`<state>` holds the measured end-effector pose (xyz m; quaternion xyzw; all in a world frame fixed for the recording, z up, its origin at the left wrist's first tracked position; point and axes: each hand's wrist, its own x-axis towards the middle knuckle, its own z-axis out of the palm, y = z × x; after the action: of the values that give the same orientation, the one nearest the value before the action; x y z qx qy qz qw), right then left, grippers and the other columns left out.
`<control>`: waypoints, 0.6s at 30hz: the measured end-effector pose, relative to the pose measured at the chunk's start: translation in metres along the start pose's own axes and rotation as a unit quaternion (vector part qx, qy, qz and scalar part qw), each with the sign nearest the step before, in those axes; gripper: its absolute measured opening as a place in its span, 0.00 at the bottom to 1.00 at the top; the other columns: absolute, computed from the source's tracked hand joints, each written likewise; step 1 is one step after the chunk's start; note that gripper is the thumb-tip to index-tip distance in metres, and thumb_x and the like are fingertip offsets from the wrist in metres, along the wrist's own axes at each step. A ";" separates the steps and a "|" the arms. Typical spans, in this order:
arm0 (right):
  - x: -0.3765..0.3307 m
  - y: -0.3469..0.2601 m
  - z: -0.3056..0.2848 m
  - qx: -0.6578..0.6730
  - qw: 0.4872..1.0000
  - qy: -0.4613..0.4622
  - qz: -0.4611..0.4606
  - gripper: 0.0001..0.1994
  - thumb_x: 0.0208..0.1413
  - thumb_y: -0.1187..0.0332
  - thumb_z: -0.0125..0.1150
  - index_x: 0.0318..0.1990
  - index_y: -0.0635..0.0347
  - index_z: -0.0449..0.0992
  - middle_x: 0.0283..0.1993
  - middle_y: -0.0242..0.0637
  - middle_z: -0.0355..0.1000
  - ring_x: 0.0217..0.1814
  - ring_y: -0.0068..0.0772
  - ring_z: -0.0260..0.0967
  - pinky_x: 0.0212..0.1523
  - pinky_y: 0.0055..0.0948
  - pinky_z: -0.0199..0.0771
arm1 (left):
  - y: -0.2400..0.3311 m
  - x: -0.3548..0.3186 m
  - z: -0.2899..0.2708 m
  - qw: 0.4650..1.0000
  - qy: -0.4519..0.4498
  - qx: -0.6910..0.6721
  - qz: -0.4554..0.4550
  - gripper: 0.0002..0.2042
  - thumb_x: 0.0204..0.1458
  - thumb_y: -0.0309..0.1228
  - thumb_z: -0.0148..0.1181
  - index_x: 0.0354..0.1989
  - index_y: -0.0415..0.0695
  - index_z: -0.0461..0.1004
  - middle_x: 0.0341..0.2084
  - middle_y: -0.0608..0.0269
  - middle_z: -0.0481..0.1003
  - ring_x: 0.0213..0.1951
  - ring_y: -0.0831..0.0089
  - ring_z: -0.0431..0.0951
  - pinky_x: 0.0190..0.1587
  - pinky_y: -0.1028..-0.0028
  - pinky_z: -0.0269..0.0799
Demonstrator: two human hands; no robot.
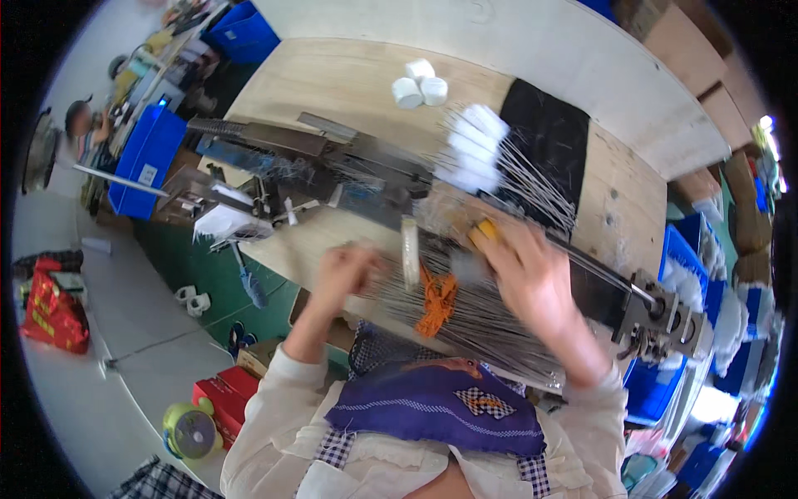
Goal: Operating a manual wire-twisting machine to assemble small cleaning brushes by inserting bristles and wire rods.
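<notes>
My left hand point(347, 271) is closed, its fingers curled in beside the left ends of many thin metal rods point(490, 337); motion blurs it, and whatever it may hold is hidden. My right hand point(529, 273) reaches over the metal machine, its fingers closed around a small yellow piece point(482, 231) whose kind I cannot make out. Something pale and blurred lies under that hand. Between the hands stands a narrow, whitish, see-through strip point(410, 252). A crumpled orange bundle of cord or cloth point(436, 301) rests on the rods.
A long metal machine point(382, 175) crosses the wooden table, ending in a clamp-like head point(665, 316) at right. Behind it are rods with white fluffy ends point(474, 150), a black cloth point(540, 125) and white rolls point(420, 86). Blue bins point(148, 162) flank both sides; another person sits far left.
</notes>
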<state>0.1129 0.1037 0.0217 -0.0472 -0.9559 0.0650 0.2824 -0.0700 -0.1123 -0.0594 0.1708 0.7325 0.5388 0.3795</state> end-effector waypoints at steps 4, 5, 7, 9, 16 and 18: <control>-0.061 0.014 0.024 -0.035 0.985 -0.086 0.148 0.12 0.50 0.67 0.63 0.42 0.60 0.73 0.39 0.41 0.70 0.33 0.42 0.75 0.25 0.34 0.77 | -0.015 0.022 -0.061 0.968 0.178 -0.178 0.001 0.28 0.61 0.57 0.41 0.36 0.41 0.75 0.12 0.71 0.65 0.11 0.84 0.57 0.13 0.81 0.46; -0.061 0.033 0.037 -0.097 0.972 -0.094 0.192 0.13 0.52 0.65 0.62 0.42 0.60 0.72 0.39 0.41 0.70 0.33 0.43 0.75 0.26 0.36 0.77 | -0.010 0.025 -0.065 0.969 0.173 -0.177 -0.003 0.28 0.61 0.57 0.41 0.36 0.41 0.75 0.12 0.71 0.65 0.11 0.84 0.57 0.13 0.81 0.46; -0.051 0.054 0.053 -0.063 0.959 -0.127 0.244 0.14 0.52 0.63 0.61 0.42 0.60 0.69 0.39 0.40 0.70 0.35 0.45 0.74 0.30 0.38 0.76 | -0.005 0.033 -0.068 0.964 0.157 -0.212 -0.016 0.21 0.63 0.48 0.47 0.38 0.39 0.75 0.14 0.70 0.65 0.11 0.84 0.57 0.13 0.80 0.44; -0.057 0.065 0.050 -0.006 0.964 -0.134 0.231 0.11 0.52 0.68 0.58 0.41 0.60 0.68 0.41 0.41 0.69 0.36 0.51 0.72 0.34 0.43 0.73 | -0.011 0.037 -0.065 0.957 0.155 -0.244 -0.006 0.14 0.63 0.40 0.50 0.38 0.41 0.73 0.15 0.73 0.61 0.11 0.84 0.54 0.13 0.81 0.43; -0.101 0.028 -0.048 0.086 0.951 -0.096 0.281 0.10 0.49 0.73 0.62 0.39 0.61 0.71 0.33 0.46 0.73 0.34 0.50 0.75 0.33 0.40 0.74 | -0.004 -0.005 -0.011 0.930 0.264 -0.188 0.175 0.13 0.65 0.40 0.45 0.29 0.47 0.64 0.15 0.76 0.55 0.14 0.88 0.51 0.14 0.84 0.43; -0.103 0.021 -0.083 0.070 0.928 -0.026 0.364 0.07 0.52 0.74 0.62 0.38 0.62 0.73 0.34 0.46 0.74 0.32 0.46 0.76 0.33 0.34 0.74 | 0.023 -0.032 0.025 0.938 0.154 -0.165 0.264 0.16 0.67 0.39 0.40 0.26 0.47 0.61 0.15 0.76 0.56 0.16 0.87 0.52 0.16 0.84 0.45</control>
<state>0.2455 0.1191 0.0323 -0.3705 -0.8729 0.2317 0.2171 -0.0337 -0.1085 -0.0301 0.2080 0.6110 0.7529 0.1290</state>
